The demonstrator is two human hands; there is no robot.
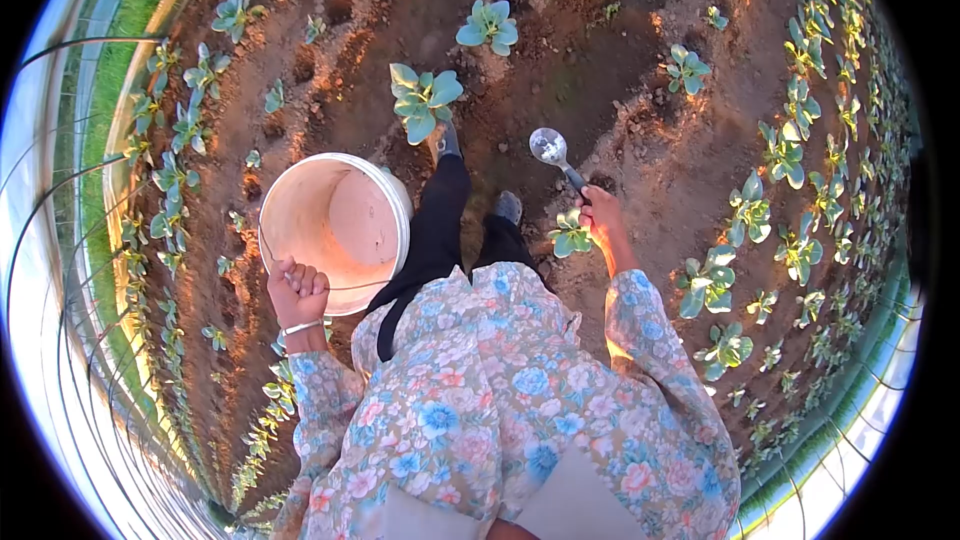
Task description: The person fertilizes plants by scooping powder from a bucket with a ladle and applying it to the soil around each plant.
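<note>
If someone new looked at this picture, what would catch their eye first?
Probably the big pale bucket, tipped so its inside shows, hanging by its wire handle from the left hand. Next, the shiny spoon in the right hand, held out over the brown soil. The flowered garment fills the bottom of the view, with leafy green plants in rows on both sides.

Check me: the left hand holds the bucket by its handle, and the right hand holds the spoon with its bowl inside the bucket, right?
Not quite: the head view shows the spoon over the soil, outside the bucket. The left hand does hold the handle, and the right hand the spoon.
</note>
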